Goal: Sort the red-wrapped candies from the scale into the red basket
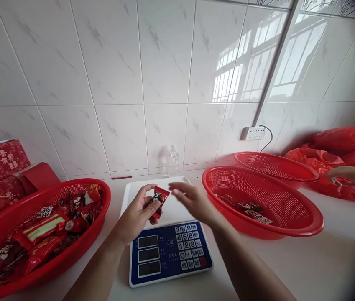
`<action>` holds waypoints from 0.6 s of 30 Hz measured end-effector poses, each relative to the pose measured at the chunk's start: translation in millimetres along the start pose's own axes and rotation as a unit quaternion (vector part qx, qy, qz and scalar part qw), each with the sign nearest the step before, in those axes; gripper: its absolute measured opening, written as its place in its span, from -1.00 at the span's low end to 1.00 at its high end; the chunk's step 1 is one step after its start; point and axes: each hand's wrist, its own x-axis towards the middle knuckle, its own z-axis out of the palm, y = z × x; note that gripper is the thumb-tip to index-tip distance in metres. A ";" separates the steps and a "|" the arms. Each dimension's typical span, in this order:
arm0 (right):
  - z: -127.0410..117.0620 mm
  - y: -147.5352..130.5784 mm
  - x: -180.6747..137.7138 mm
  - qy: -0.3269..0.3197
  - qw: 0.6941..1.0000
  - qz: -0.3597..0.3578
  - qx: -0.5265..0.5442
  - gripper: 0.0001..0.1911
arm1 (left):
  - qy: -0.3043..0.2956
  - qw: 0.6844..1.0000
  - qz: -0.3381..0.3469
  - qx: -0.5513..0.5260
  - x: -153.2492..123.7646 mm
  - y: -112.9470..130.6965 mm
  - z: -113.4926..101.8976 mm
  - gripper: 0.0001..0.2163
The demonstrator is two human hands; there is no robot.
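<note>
My left hand (142,209) is closed around a small red snack packet (161,195), its thumb pressed on the front. Dark and white printing shows on the wrapper. Just to the right, my right hand (190,200) reaches towards the packet's corner with fingers stretched out and holds nothing that I can see. Whether its fingertips touch the wrapper is hard to tell. Both hands are above the white pan (133,192) of a weighing scale (171,253), which has a blue keypad panel and dark displays.
At left stands a red basket (106,200) full of wrapped snacks, beside red gift boxes (12,159). Another red basket (302,221) with several packets is at right, a further basket (277,161) behind it. A clear bottle (173,159) stands by the wall. Another person's hand (346,173) is near red bags (346,146).
</note>
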 end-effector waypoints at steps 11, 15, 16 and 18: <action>31.0 14.3 0.8 -0.009 1.000 0.019 -0.018 -0.70 | 0.043 0.972 0.054 0.223 5.3 -20.9 2.4 -0.50; 31.5 26.1 4.3 0.025 0.985 0.053 -0.160 -0.66 | 0.133 0.929 0.086 0.334 6.5 -23.1 -1.0 -0.55; 31.9 29.1 4.6 0.021 0.981 0.059 -0.184 -0.64 | 0.135 0.926 0.093 0.340 6.3 -23.3 -1.3 -0.57; 33.0 34.5 4.6 0.004 0.974 0.054 -0.221 -0.59 | 0.116 0.927 0.105 0.340 4.9 -22.9 -0.7 -0.61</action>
